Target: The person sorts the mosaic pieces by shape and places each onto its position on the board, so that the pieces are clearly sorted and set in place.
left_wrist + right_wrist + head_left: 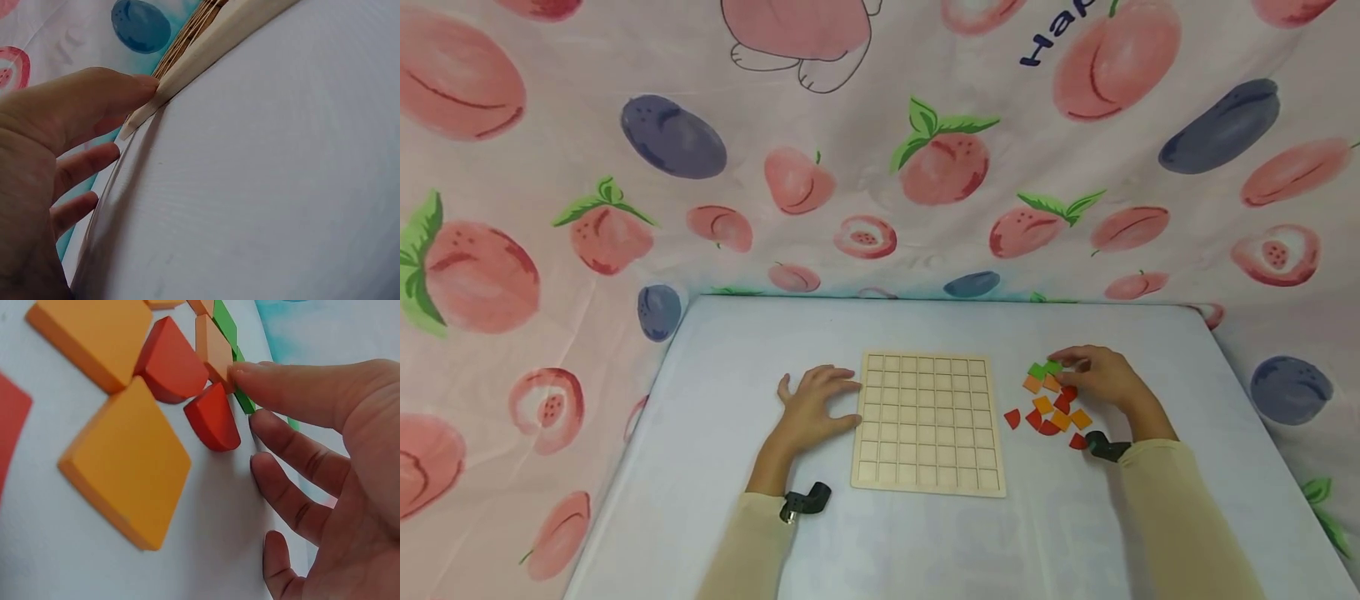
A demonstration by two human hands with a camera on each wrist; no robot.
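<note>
A pale wooden board [928,423] with a grid of square recesses lies on the table. At its left edge is my left hand [815,410], fingers spread, thumb and fingertips at the rim; the left wrist view shows the thumb [134,90] against the board's side [187,72]. My right hand [1101,375] is at the far end of a group of small tiles. Its thumb and index finger straddle a green square tile [1054,367], pinching it close to the table. In the right wrist view the thumb [281,387] partly covers that green tile [245,402].
Beside the held tile lie another green tile [1037,371], peach squares [1032,383], orange squares [1080,418] and several red quarter-round pieces [1012,418]. A fruit-printed cloth [865,167] hangs behind the white table [760,325]. Dark cameras [807,502] are strapped at both wrists.
</note>
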